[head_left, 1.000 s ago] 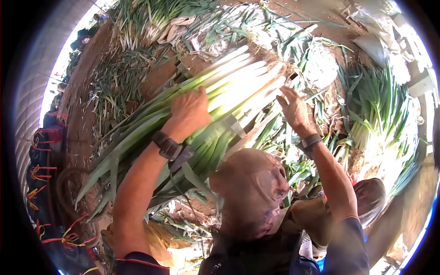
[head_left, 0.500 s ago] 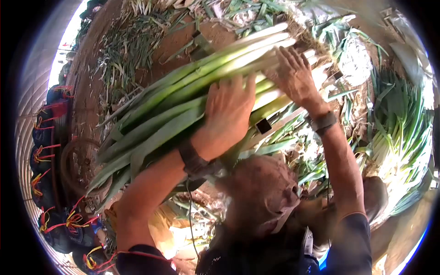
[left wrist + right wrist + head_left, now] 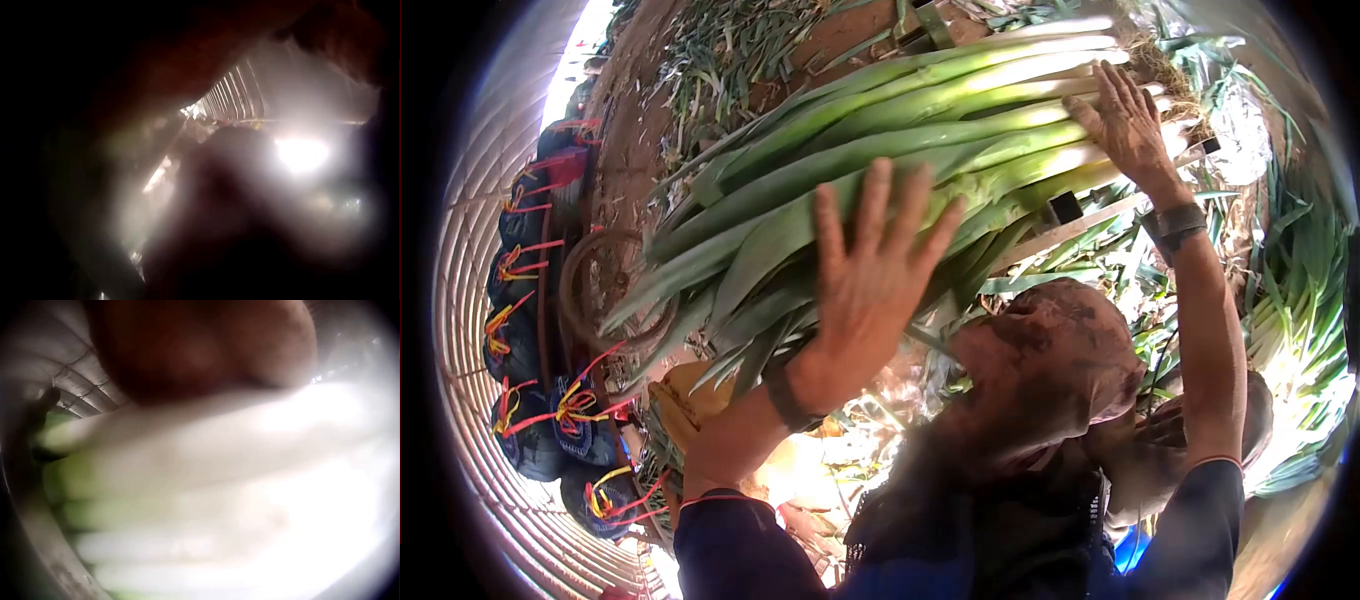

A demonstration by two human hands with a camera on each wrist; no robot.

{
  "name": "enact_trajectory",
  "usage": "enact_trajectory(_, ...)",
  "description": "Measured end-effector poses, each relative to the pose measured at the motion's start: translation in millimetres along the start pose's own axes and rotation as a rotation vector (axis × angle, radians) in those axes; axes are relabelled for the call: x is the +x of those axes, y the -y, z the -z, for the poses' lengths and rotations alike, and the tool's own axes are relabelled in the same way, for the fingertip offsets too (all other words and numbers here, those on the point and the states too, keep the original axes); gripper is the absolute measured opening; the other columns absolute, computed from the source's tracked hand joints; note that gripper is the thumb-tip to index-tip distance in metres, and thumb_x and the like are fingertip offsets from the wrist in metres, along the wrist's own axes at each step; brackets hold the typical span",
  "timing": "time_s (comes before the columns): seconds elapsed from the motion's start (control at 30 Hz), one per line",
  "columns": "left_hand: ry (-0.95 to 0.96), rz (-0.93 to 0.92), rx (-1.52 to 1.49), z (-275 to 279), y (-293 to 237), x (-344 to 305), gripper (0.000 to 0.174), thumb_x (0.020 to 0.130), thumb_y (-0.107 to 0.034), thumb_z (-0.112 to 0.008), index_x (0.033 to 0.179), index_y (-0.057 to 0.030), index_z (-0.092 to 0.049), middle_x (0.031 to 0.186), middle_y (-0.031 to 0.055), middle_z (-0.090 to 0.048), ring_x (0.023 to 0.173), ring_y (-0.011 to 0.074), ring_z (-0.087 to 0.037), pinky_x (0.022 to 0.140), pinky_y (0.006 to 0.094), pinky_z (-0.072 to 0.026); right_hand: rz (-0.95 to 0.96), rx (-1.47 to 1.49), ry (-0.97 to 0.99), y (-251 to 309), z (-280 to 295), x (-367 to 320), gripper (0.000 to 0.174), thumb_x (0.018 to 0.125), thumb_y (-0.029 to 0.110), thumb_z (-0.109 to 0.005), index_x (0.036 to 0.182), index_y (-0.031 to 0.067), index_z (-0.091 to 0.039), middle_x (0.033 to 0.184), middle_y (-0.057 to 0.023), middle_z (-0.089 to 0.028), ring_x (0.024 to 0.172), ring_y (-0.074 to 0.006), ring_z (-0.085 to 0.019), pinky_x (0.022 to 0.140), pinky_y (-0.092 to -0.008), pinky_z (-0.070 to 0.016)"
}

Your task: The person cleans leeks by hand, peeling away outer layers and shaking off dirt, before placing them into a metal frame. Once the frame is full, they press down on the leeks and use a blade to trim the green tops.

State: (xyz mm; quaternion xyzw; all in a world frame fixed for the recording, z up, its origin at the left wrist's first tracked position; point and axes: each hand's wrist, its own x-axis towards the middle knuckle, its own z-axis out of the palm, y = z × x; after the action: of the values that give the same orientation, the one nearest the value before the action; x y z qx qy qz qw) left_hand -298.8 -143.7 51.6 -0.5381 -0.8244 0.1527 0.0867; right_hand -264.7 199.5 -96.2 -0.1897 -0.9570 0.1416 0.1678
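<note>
A large bundle of leeks lies slantwise in the head view, white root ends at upper right, green leaves toward lower left. My left hand is spread over the green leaves, fingers straight and apart. Flat on the white stalks near the roots rests my right hand, fingers extended. The right wrist view shows white stalks close up beneath part of the hand. The left wrist view is dark and blurred. A metal bracket with a square dark end stands at the bundle's near side.
More leeks lie at the right. Loose leaves litter the ground behind. Dark bundles tied with red and yellow strings line the left side, near a curved hose. A capped head is in front.
My left hand has gone from lying against the leaves to spread fingers over them. The right hand has moved from beside the bundle onto the white stalks. The head view has shifted.
</note>
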Motion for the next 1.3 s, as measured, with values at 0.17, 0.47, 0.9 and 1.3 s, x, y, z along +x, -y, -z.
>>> enact_trajectory(0.17,0.075,0.196,0.138,54.1,51.6,-41.5,0.089,0.076,-0.004,-0.070,0.154,-0.0245,-0.030,0.161,0.0157,-0.018,0.144,0.0456,-0.023,0.111,0.0714,-0.0166,0.262,-0.268,-0.072,-12.3,-5.7,-2.4,0.041,0.104,0.032,-0.039,0.142,0.0486,-0.036,0.154,-0.0179,-0.034,0.143,-0.0370,-0.033,0.115,-0.0499,-0.0291)
enact_trajectory(0.47,0.439,0.246,-0.011,81.6,102.2,-72.7,0.113,0.062,-0.010,-0.085,0.155,-0.0231,-0.023,0.153,0.0194,-0.030,0.121,0.0414,-0.051,0.097,0.0508,-0.0430,0.029,-0.038,0.037,-12.1,-4.8,-1.8,0.096,0.092,0.074,-0.035,0.150,-0.0025,-0.028,0.154,-0.0262,-0.031,0.146,-0.0366,-0.025,0.119,-0.0485,-0.0179)
enact_trajectory(0.9,0.570,0.091,0.213,102.0,55.1,-30.0,0.092,0.070,-0.028,-0.080,0.146,-0.0005,-0.036,0.142,0.0262,-0.044,0.122,0.0405,-0.051,0.110,0.0571,-0.0316,-0.177,0.001,0.226,28.2,23.3,-6.6,0.105,0.089,0.080,-0.026,0.153,-0.0032,-0.018,0.160,-0.0226,-0.018,0.151,-0.0331,-0.010,0.122,-0.0457,-0.0033)
enact_trajectory(1.3,0.303,-0.048,-0.219,-25.7,50.4,160.3,0.083,0.097,-0.057,-0.045,0.150,0.0032,-0.025,0.158,0.0234,-0.022,0.147,0.0372,-0.019,0.119,0.0541,-0.0147,-0.054,0.470,-0.052,22.6,7.4,-3.8,0.082,0.082,0.059,-0.063,0.131,-0.0041,-0.047,0.141,-0.0270,-0.042,0.140,-0.0404,-0.031,0.118,-0.0504,-0.0207)
